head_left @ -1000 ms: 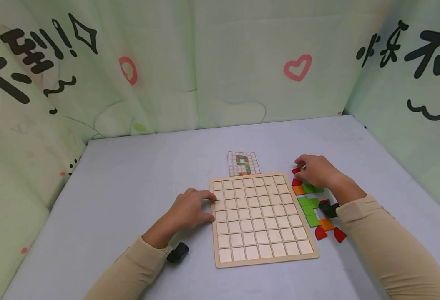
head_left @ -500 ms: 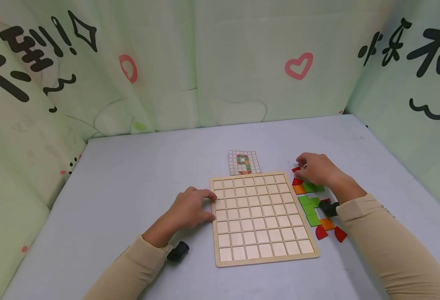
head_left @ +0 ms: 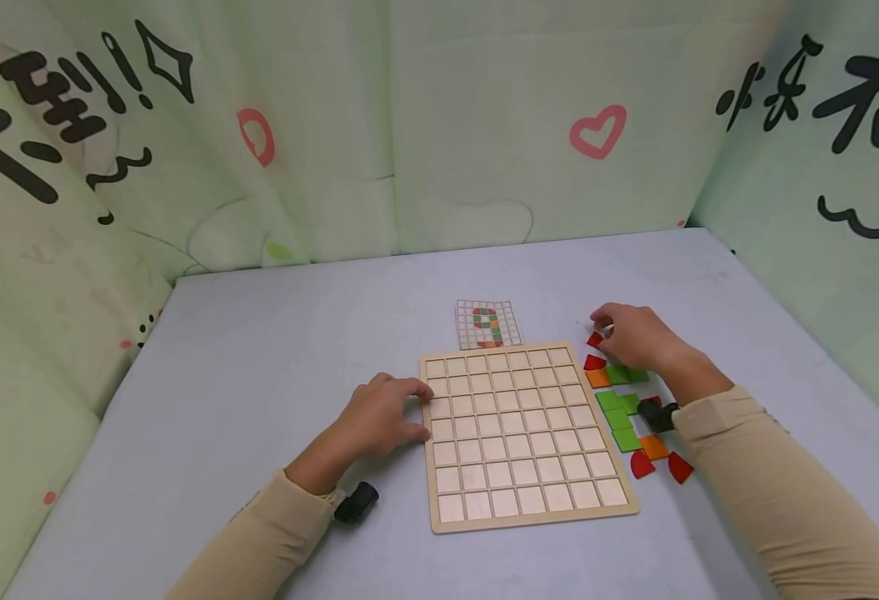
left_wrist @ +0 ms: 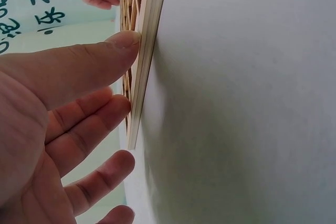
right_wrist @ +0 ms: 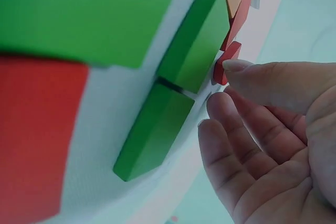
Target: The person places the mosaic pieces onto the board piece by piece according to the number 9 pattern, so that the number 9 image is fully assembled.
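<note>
My left hand (head_left: 382,417) rests against the left edge of a wooden grid board (head_left: 532,522). In the left wrist view, the thumb and fingertips touch the board's side (left_wrist: 144,61), fingers loosely extended. Beyond the board's far right corner, my right hand (head_left: 637,337) pinches a small red quarter-circle tile (head_left: 595,340). The right wrist view has the thumb tip on that red tile (right_wrist: 224,66); the finger opposite it is partly hidden. Just below lie another red tile (head_left: 594,362), an orange tile (head_left: 597,378) and green square tiles (head_left: 617,374).
A patterned grid card (head_left: 467,337) lies behind the board. More green tiles (head_left: 623,439), an orange tile (head_left: 653,447) and red tiles (head_left: 681,467) lie along the board's right side, partly under the right wrist. Printed curtains (head_left: 439,125) surround the white table (head_left: 259,350).
The red tile at my right fingertips has turned and shows more of its face. The right hand has shifted only slightly; the left hand stays at the board's edge.
</note>
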`<state>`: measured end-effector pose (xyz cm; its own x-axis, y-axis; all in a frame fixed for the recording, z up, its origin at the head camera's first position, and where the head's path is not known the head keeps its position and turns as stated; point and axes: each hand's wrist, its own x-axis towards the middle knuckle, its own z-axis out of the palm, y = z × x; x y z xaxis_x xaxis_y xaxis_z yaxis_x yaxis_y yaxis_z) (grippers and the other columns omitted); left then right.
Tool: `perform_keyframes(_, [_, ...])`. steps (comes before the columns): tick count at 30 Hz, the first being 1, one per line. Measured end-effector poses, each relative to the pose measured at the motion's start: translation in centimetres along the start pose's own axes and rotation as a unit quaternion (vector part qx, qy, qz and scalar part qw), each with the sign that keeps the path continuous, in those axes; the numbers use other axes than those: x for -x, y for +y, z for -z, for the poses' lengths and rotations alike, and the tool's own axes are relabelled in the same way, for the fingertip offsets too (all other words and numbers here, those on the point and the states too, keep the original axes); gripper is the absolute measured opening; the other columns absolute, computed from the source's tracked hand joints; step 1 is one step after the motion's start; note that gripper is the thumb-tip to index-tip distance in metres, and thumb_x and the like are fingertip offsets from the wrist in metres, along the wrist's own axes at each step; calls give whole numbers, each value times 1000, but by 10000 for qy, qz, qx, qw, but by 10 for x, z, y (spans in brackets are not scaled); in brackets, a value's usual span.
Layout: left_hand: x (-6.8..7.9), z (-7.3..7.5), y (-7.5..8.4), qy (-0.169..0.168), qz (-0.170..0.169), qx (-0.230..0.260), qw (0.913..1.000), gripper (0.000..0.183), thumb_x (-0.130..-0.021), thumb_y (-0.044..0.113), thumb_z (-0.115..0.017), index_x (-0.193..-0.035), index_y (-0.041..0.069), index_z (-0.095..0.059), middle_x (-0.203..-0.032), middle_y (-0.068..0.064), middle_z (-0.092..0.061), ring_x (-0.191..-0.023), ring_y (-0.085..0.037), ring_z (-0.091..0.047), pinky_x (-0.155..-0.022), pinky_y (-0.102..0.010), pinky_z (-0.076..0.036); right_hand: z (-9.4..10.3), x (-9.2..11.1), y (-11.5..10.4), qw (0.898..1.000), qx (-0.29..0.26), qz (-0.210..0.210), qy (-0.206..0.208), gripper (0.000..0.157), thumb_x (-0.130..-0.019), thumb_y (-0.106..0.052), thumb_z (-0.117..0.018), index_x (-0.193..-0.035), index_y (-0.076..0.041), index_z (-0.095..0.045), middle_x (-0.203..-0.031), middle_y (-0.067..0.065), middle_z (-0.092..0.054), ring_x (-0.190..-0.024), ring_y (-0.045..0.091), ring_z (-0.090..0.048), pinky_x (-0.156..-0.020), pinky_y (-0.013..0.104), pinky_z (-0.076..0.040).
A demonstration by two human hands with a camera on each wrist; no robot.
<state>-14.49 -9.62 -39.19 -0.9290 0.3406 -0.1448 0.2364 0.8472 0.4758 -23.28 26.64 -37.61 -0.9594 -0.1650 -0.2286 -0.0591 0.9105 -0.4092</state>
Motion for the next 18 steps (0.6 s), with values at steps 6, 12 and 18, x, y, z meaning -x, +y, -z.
perform_keyframes(6, [0, 0, 1, 18, -2, 7, 10000, 43, -79, 23, -87, -118, 19, -70, -114, 1, -65, -113, -26, -52, -88, -43, -44, 0, 0, 0, 9999, -108, 15, -32, 42, -93, 1, -58, -133, 11, -50, -125, 31, -56, -110, 44, -52, -98, 57, -45])
perform_keyframes(12, [0, 0, 1, 12, 49, 14, 10000, 43, -79, 23, -87, -118, 20, -70, -115, 0, -65, -114, -28, -52, -88, -44, -45, -1, -1, 1, 9999, -68, 124, -22, 43, -94, -5, -64, -131, 11, -52, -123, 30, -58, -108, 42, -54, -97, 56, -46])
perform_keyframes(18, [0, 0, 1, 20, 60, -24, 10000, 43, -79, 24, -87, -118, 20, -70, -115, 0, -65, -115, -28, -53, -88, -44, -45, -1, -2, 1, 9998, 1, 219, 25, 40, -94, -7, -64, -128, 11, -53, -121, 29, -60, -105, 41, -56, -95, 55, -47])
